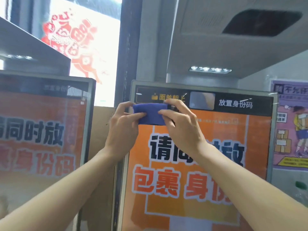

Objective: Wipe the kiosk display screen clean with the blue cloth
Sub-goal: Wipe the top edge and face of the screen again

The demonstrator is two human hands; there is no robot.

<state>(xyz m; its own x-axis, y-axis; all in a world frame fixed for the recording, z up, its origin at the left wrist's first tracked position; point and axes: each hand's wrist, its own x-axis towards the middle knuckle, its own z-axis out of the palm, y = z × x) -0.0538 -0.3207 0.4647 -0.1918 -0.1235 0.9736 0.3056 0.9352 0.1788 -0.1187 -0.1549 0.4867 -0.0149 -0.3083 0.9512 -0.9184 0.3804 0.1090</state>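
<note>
A folded blue cloth (150, 114) is held up in front of the top left part of the kiosk display screen (216, 164), which shows an orange graphic with large black and red characters. My left hand (124, 126) pinches the cloth's left end between thumb and fingers. At the cloth's right end, my right hand (180, 125) pinches it in the same way. Whether the cloth touches the glass cannot be told.
A second kiosk screen (38, 130) with the same orange graphic stands to the left. Between the two screens is a brown cardboard panel (101, 130). A grey hood (233, 47) overhangs the screen. A purple poster (290, 127) hangs on the right wall.
</note>
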